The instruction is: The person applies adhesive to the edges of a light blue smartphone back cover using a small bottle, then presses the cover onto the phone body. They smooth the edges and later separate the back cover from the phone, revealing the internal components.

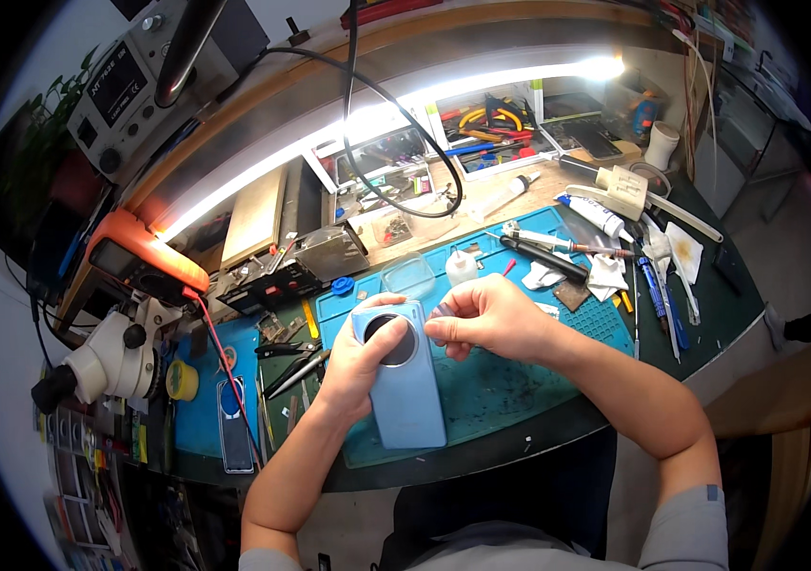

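Note:
A light blue smartphone (408, 409) is held up over the blue-green work mat (520, 409), its back toward me and a large dark round camera ring at its upper end. My left hand (353, 371) is closed around its left side, with the thumb lying across the ring. At the upper right edge of the phone, my right hand (496, 319) pinches a small thin purplish piece (441, 312). The fingers hide most of that piece, and I cannot tell whether it touches the phone. Just beyond the hands stands a small white bottle (461, 268).
Tweezers, a black pen-like tool (558, 259) and white tissues (607, 276) lie on the right. An orange multimeter (144, 257) and a microscope (115, 352) stand at left, near a phone frame (233, 423). Bins of tools (491, 128) line the back below a bright lamp.

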`<state>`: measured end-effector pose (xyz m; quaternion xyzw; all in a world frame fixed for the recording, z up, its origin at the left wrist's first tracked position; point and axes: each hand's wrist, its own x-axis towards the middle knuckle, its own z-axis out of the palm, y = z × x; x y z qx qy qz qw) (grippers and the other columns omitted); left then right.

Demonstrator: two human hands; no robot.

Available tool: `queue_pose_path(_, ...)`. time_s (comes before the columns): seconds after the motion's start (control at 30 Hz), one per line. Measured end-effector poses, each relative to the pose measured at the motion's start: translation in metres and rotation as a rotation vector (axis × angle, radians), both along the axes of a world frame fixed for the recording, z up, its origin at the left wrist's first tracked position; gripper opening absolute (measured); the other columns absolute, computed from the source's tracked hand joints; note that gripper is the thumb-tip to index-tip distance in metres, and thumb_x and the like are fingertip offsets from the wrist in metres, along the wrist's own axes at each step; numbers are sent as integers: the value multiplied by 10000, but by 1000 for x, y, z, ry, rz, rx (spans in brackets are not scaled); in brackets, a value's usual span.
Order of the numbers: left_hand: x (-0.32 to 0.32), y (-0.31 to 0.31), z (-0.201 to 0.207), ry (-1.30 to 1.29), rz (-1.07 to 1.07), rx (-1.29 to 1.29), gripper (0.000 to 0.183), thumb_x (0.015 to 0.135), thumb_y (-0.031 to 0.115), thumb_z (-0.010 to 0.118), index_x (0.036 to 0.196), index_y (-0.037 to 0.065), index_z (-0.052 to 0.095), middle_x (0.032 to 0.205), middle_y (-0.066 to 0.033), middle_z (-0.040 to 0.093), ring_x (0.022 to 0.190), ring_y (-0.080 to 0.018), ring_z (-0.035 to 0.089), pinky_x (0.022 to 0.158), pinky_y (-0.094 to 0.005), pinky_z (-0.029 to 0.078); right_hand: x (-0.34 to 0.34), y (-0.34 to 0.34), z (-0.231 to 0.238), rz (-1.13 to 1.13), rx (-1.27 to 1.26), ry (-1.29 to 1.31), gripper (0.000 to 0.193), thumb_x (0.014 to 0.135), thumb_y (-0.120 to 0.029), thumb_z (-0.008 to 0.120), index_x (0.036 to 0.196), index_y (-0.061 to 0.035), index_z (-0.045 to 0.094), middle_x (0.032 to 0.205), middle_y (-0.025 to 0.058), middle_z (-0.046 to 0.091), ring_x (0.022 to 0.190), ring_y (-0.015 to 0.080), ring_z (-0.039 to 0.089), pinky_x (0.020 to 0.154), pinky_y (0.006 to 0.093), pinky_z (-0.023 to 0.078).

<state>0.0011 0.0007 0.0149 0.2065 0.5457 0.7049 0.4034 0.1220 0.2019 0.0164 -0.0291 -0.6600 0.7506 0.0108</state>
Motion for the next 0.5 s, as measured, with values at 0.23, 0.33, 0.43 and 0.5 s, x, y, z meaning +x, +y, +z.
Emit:
queue_pose_path(0.23,3,1,1,11,62,2,438,935,190,785,1292,56,570,1074,-41,648,925,-98,645,801,-269,559,3,-13,-6,-99,-49,-39,231,960,-227,770,956,-1,725,837,18,697,732,75,628,657,246,521)
queue_pose_path(0.33,4,0,1,31,98,0,428,936,192,783,1286,58,576,1072,-44,650,930,-102,646,804,-274,560,7,-25,-6,-153,-173,-55,202,964,-214,764,932,-19,722,837,19,694,731,78,621,670,250,509)
queue_pose_path(0.43,6,0,0,38,124,23,431,936,200,784,1287,57,580,1071,-44,652,934,-104,645,814,-278,559,9,-40,-7,-225,-319,-35,187,969,-201,757,921,-25,720,844,24,697,729,82,624,680,253,509)
queue_pose_path(0.5,6,0,0,43,130,33,438,936,205,785,1293,55,580,1072,-44,654,934,-105,643,822,-281,558,7,-42,-9,-249,-345,-11,178,976,-191,749,934,-20,723,851,26,700,719,84,624,684,255,514)
